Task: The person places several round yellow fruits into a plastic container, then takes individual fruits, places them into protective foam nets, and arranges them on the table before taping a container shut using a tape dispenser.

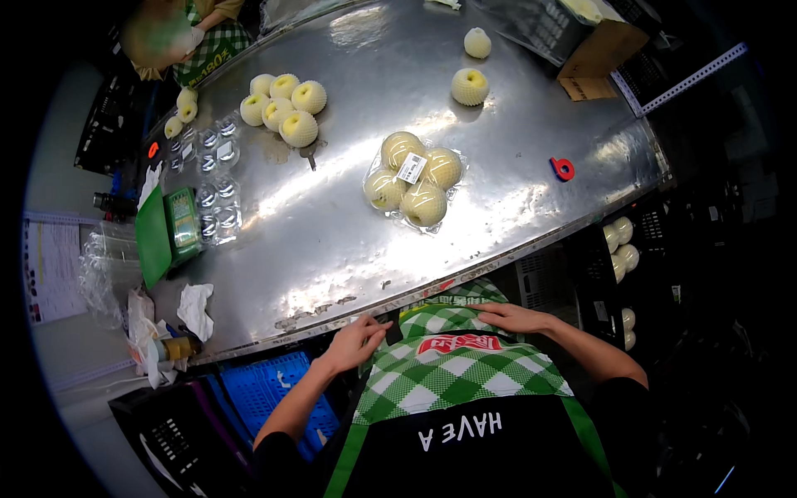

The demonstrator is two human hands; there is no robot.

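Observation:
My left hand (355,342) is by the near edge of the metal table (348,249), at the side of my apron, its fingers bent; whether it grips the cloth I cannot tell. My right hand (517,317) lies flat on the green-and-white checked apron (461,367), fingers together and extended. Beyond both hands, a clear plastic pack of round fruits in foam nets (423,202) rests on the table with a printed label (412,168) on top. Farther off stand two single netted fruits (470,86) and, to the left, a group of several netted fruits (299,129).
Clear plastic trays (218,211), a green box (182,224) and crumpled white paper (195,311) occupy the left side. A red tape roll (562,169) lies right. Another person (212,37) stands across the table. Blue crates (274,386) sit below it; black crates (598,274) hold packed fruits.

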